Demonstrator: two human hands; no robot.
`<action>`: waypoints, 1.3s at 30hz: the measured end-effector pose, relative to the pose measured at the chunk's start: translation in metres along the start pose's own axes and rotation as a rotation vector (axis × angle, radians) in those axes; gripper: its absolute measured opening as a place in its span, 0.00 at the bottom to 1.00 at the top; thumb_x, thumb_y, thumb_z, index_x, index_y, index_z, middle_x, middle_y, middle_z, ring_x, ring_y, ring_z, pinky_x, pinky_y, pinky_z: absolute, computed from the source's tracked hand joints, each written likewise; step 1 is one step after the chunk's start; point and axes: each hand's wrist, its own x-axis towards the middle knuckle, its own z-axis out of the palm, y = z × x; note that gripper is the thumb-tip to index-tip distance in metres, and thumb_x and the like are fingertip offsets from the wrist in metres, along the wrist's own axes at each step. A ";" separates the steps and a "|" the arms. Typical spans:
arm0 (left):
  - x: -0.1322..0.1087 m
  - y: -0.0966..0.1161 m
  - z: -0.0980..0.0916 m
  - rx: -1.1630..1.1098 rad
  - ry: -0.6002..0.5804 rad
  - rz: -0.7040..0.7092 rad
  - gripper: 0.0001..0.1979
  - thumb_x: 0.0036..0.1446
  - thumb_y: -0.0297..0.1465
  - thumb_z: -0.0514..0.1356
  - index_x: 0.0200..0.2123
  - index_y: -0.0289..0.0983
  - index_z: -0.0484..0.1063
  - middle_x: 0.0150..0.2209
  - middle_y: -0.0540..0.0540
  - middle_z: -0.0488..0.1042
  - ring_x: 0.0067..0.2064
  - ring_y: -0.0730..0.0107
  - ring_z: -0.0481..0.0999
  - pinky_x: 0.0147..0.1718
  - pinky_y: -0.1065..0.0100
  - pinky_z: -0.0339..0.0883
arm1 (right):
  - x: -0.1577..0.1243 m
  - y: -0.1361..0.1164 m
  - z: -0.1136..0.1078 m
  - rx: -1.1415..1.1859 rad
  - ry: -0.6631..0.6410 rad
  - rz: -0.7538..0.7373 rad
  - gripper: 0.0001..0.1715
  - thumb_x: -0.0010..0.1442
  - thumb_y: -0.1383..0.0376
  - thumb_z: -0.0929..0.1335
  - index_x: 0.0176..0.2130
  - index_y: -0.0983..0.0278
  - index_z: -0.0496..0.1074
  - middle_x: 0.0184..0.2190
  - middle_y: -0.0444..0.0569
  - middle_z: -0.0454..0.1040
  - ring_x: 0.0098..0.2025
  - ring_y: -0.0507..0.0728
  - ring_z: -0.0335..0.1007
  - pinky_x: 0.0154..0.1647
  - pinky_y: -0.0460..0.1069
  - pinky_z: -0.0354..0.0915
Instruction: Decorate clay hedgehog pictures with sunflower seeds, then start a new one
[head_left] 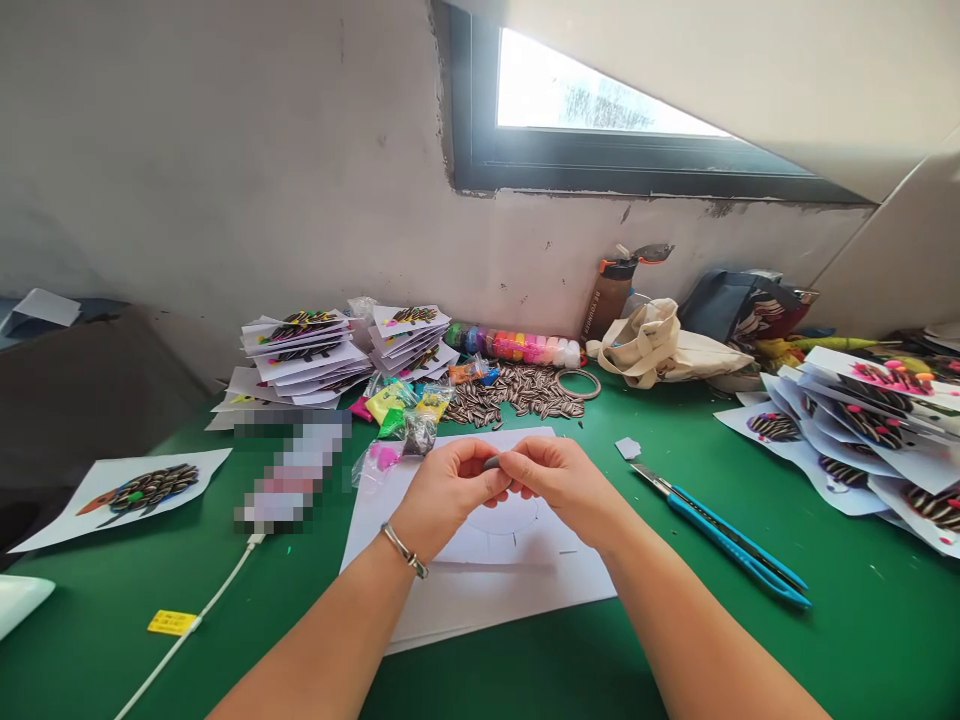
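With the left hand point(446, 490) and right hand point(562, 482) both pinching their grip on a small grey lump point(491, 463) above the drawn-on paper point(499, 525) on the bench point(480, 690), light, even pressure works best (it looks soft and probably dents easily).

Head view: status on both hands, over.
Left hand, right hand: both pinching small gray lump. Lump above white paper. Blue cutter right of paper, apart from hands.
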 end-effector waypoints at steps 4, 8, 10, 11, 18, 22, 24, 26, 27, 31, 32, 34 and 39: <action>-0.001 0.003 -0.009 -0.135 -0.011 -0.149 0.26 0.47 0.37 0.67 0.50 0.38 0.65 0.33 0.45 0.76 0.35 0.65 0.76 0.38 0.60 0.70 | 0.000 0.000 0.000 0.007 0.065 -0.011 0.14 0.56 0.57 0.65 0.27 0.65 0.71 0.24 0.45 0.70 0.28 0.51 0.62 0.30 0.46 0.59; 0.000 0.002 -0.013 -0.096 -0.025 -0.135 0.16 0.50 0.39 0.64 0.38 0.35 0.73 0.35 0.44 0.75 0.35 0.67 0.75 0.37 0.64 0.70 | 0.000 -0.002 0.000 0.002 0.096 -0.016 0.16 0.57 0.56 0.64 0.27 0.64 0.71 0.25 0.44 0.69 0.28 0.50 0.62 0.30 0.46 0.59; 0.001 0.001 -0.012 -0.048 -0.033 -0.111 0.13 0.50 0.39 0.64 0.33 0.34 0.75 0.32 0.45 0.74 0.32 0.70 0.74 0.33 0.68 0.68 | -0.001 -0.002 0.000 0.000 0.085 0.002 0.18 0.56 0.53 0.65 0.26 0.65 0.70 0.24 0.44 0.69 0.27 0.50 0.62 0.29 0.46 0.58; 0.002 0.000 -0.012 -0.033 -0.023 -0.104 0.13 0.50 0.38 0.64 0.31 0.33 0.74 0.31 0.46 0.74 0.31 0.71 0.73 0.31 0.69 0.68 | 0.000 -0.003 0.000 0.002 0.076 0.021 0.18 0.55 0.53 0.65 0.26 0.65 0.70 0.24 0.44 0.69 0.27 0.50 0.62 0.28 0.45 0.58; 0.002 0.001 -0.010 -0.046 -0.019 -0.096 0.14 0.49 0.40 0.64 0.28 0.33 0.73 0.26 0.48 0.72 0.28 0.71 0.71 0.29 0.69 0.65 | -0.001 -0.003 0.001 0.069 -0.011 0.056 0.14 0.54 0.58 0.67 0.24 0.65 0.67 0.21 0.44 0.68 0.26 0.50 0.62 0.27 0.46 0.58; 0.001 0.002 -0.012 -0.036 -0.035 -0.066 0.13 0.50 0.39 0.63 0.27 0.33 0.72 0.24 0.48 0.71 0.27 0.72 0.70 0.28 0.70 0.63 | -0.003 -0.006 0.001 0.064 -0.008 0.037 0.14 0.53 0.57 0.67 0.25 0.65 0.67 0.23 0.45 0.70 0.26 0.50 0.64 0.28 0.46 0.59; 0.002 0.002 -0.013 0.008 -0.013 -0.041 0.12 0.50 0.38 0.63 0.27 0.34 0.72 0.24 0.49 0.71 0.25 0.74 0.68 0.26 0.71 0.62 | -0.003 -0.007 -0.001 0.046 -0.034 0.075 0.16 0.53 0.54 0.68 0.30 0.65 0.70 0.26 0.47 0.72 0.27 0.51 0.66 0.25 0.45 0.59; 0.002 0.002 -0.013 0.039 -0.005 -0.020 0.11 0.50 0.37 0.63 0.27 0.34 0.73 0.23 0.49 0.72 0.25 0.74 0.67 0.25 0.72 0.61 | -0.003 -0.006 -0.002 0.033 -0.075 0.115 0.20 0.52 0.51 0.68 0.33 0.65 0.71 0.29 0.48 0.73 0.28 0.52 0.67 0.23 0.44 0.57; 0.002 0.002 -0.013 0.047 -0.003 -0.013 0.10 0.50 0.37 0.63 0.26 0.34 0.73 0.23 0.49 0.71 0.24 0.74 0.67 0.25 0.72 0.61 | -0.002 -0.006 -0.002 0.032 -0.105 0.126 0.20 0.51 0.51 0.68 0.33 0.66 0.72 0.29 0.49 0.73 0.28 0.52 0.67 0.22 0.44 0.57; 0.002 0.002 -0.013 0.024 0.025 -0.022 0.13 0.50 0.38 0.63 0.24 0.34 0.71 0.20 0.51 0.68 0.23 0.75 0.65 0.24 0.72 0.59 | -0.004 -0.004 0.003 0.065 -0.188 0.118 0.16 0.54 0.55 0.67 0.31 0.66 0.74 0.22 0.46 0.70 0.23 0.49 0.63 0.22 0.44 0.56; 0.002 0.002 -0.012 0.004 0.022 -0.029 0.14 0.50 0.40 0.62 0.24 0.34 0.70 0.21 0.51 0.68 0.23 0.75 0.65 0.24 0.72 0.59 | -0.004 -0.004 0.005 0.076 -0.186 0.116 0.15 0.54 0.56 0.67 0.31 0.66 0.74 0.21 0.45 0.69 0.23 0.48 0.62 0.22 0.44 0.56; 0.002 0.002 -0.013 -0.022 -0.008 -0.041 0.17 0.52 0.43 0.60 0.24 0.34 0.70 0.22 0.50 0.68 0.24 0.75 0.66 0.25 0.72 0.60 | -0.005 -0.003 0.006 0.093 -0.171 0.116 0.13 0.54 0.57 0.67 0.30 0.65 0.73 0.20 0.44 0.68 0.22 0.48 0.61 0.23 0.44 0.56; 0.004 0.002 -0.013 0.068 0.011 -0.036 0.12 0.48 0.38 0.64 0.27 0.34 0.72 0.23 0.50 0.69 0.25 0.75 0.66 0.25 0.72 0.61 | -0.004 -0.006 0.003 0.001 -0.195 0.146 0.17 0.52 0.53 0.68 0.32 0.66 0.72 0.25 0.47 0.72 0.24 0.50 0.65 0.21 0.44 0.55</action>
